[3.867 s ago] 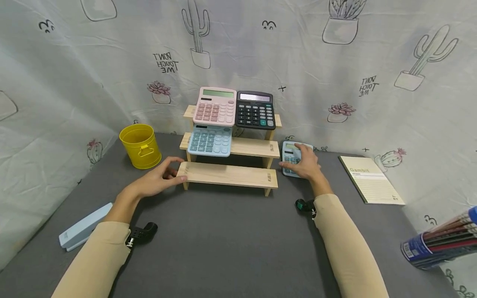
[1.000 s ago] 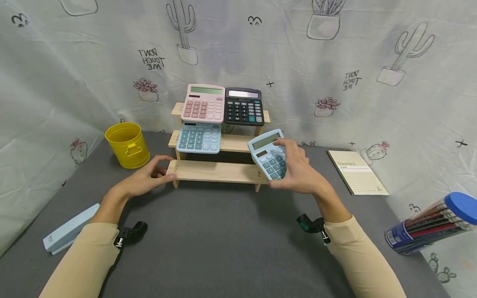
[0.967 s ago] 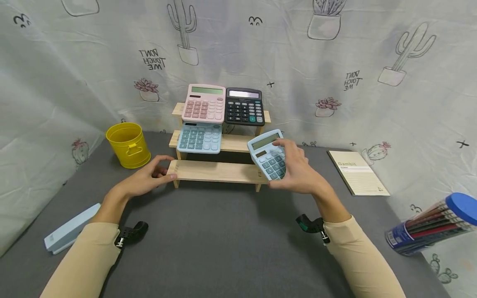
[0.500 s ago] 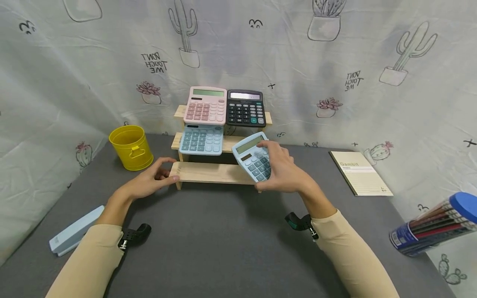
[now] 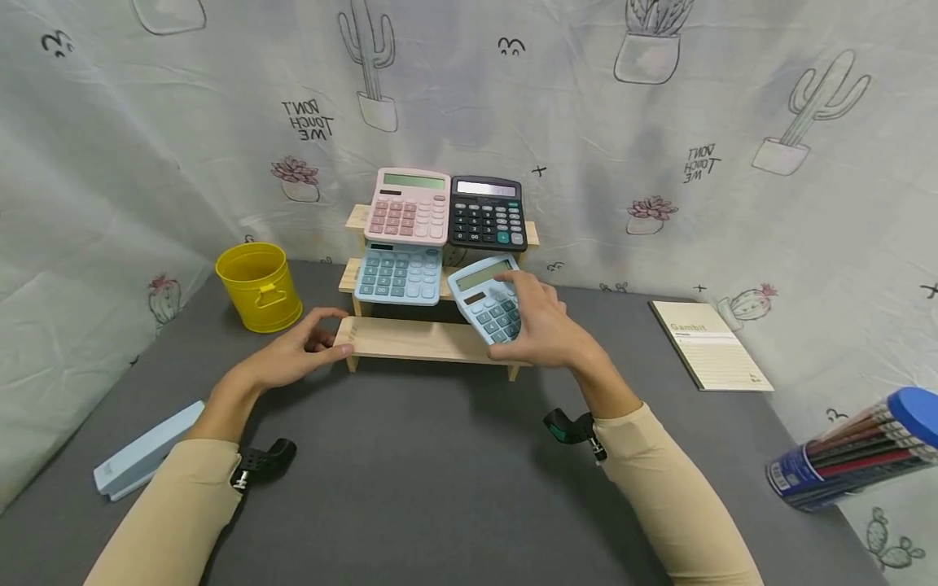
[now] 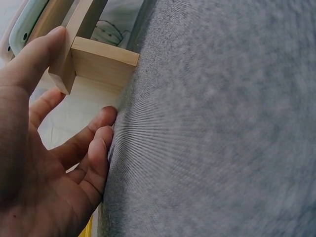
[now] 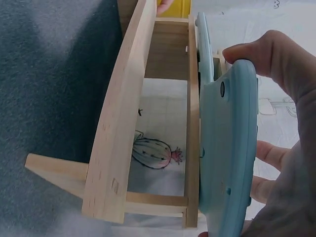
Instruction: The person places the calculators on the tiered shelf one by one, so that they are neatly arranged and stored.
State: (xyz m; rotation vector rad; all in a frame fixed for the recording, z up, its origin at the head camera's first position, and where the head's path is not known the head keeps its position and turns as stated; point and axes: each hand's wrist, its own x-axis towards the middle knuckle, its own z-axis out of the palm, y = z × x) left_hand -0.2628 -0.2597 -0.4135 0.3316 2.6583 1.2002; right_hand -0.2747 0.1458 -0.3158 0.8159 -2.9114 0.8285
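Observation:
My right hand (image 5: 544, 324) grips a light blue calculator (image 5: 484, 297) by its two ends, thumb at the lower one. It is tilted in front of the middle shelf's right half, and the right wrist view shows its back (image 7: 224, 143) close to that board. My left hand (image 5: 293, 355) holds the left end of the three-tier wooden stand's (image 5: 418, 339) lowest board between thumb and forefinger; its other fingers touch the cloth in the left wrist view. Another light blue calculator (image 5: 398, 277) leans on the middle shelf's left. A pink calculator (image 5: 408, 213) and a black calculator (image 5: 487, 216) stand on top.
A yellow bucket (image 5: 260, 289) stands left of the stand, with a light blue stapler (image 5: 150, 448) nearer the front. On the right lie a notepad (image 5: 709, 346) and a tilted-looking tub of pencils (image 5: 853, 452). A printed curtain (image 5: 586, 122) hangs behind the grey tabletop (image 5: 410, 488).
The right hand has lifted the blue calculator off the table right of the stand and carried it left to the middle shelf. The left hand stays at the stand's left end.

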